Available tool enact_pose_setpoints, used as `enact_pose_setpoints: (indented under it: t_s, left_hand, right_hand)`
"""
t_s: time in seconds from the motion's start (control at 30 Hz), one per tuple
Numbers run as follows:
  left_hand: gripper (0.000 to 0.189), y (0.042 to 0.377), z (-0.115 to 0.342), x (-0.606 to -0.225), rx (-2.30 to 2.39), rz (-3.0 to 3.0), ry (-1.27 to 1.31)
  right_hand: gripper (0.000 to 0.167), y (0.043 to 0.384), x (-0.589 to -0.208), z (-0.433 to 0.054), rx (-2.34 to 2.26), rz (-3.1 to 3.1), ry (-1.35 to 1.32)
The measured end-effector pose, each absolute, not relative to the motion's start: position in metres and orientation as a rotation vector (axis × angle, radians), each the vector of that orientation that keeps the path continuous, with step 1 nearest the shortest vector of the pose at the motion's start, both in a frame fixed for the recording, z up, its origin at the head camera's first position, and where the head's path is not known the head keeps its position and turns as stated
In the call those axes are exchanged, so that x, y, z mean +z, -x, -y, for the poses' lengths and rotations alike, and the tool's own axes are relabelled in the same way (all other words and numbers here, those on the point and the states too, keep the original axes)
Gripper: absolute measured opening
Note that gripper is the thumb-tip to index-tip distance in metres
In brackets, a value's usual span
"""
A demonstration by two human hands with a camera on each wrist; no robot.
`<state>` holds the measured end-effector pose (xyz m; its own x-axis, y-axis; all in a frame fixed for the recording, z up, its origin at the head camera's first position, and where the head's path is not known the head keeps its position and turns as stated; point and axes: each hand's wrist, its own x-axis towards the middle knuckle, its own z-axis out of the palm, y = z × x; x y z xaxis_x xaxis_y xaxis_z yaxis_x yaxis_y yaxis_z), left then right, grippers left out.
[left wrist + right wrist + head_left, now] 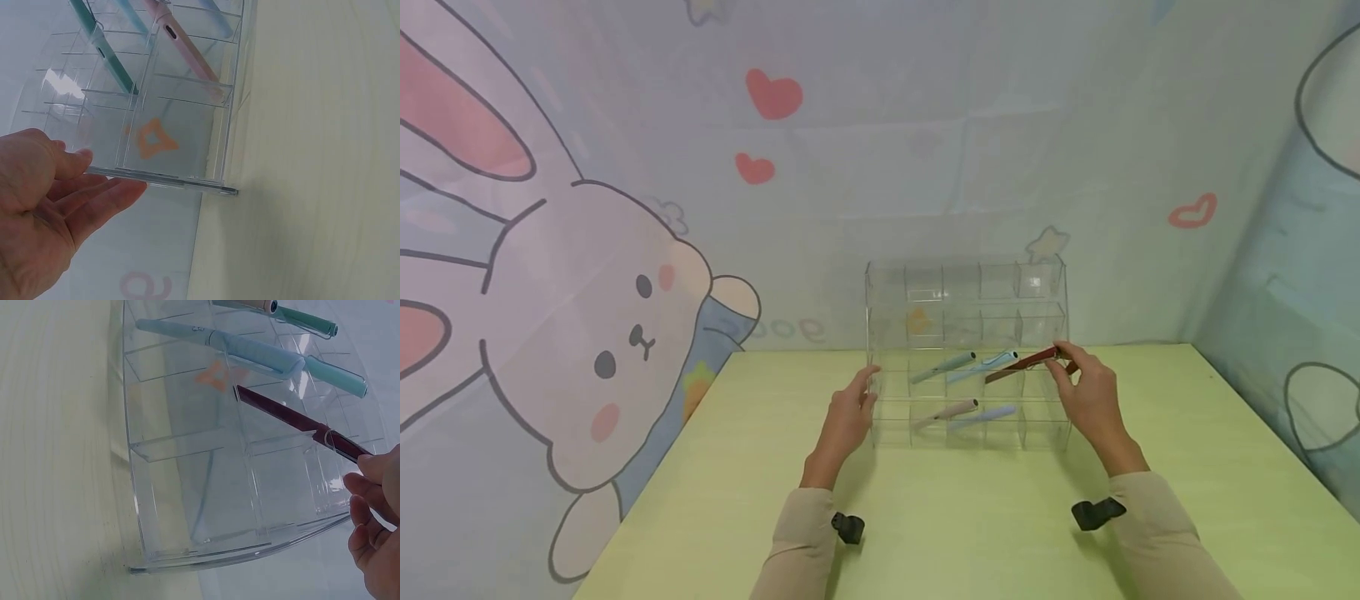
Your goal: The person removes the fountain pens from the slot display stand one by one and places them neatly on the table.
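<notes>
A clear, tiered pen rack (925, 298) with small compartments stands on the table. My left hand (847, 414) holds its left side panel, thumb on the inner face and fingers on the outer, as the left wrist view shows. At the rack's right, my right hand (1088, 398) pinches a dark red pen (284, 417) by its capped end. That pen slants down to the left, its lower end over a second-lowest-row compartment. A green pen (943, 367) and a light blue pen (988, 365) lean in that row. In the lowest row lean a pink pen (187, 50) and a pale blue pen (256, 353).
The rack's two upper rows hold no pens. Pale yellow-green tabletop (955, 517) lies in front and to both sides. A cloth backdrop (880, 208) printed with a rabbit and hearts hangs right behind the rack. Small black cameras (848, 527) sit on both wrists.
</notes>
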<state>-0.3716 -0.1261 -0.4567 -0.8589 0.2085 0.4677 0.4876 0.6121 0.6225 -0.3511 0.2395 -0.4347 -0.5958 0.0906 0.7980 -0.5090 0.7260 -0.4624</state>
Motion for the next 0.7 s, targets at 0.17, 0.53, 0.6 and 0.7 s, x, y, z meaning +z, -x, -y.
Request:
enact_pose_setpoints:
  t_s: [0.17,0.53,0.6,0.7]
  left_hand:
    - [0.045,0.372,0.126,-0.457,-1.102,2.485,0.555]
    - [0.045,0.371,0.125,-0.456,-1.117,2.464,0.583]
    - [0.045,0.371,0.126,-0.456,-1.123,2.466,0.583]
    - [0.045,0.371,0.127,-0.456,-1.126,2.471,0.579]
  right_hand:
    - [0.029,0.349,-0.435,-0.239,0.955,2.061,-0.274]
    - [0.028,0.344,-0.428,-0.238,1.131,2.044,-0.187]
    - [0.028,0.343,-0.426,-0.238,1.155,2.017,-0.176]
    - [0.027,0.342,-0.423,-0.237,1.177,1.98,-0.159]
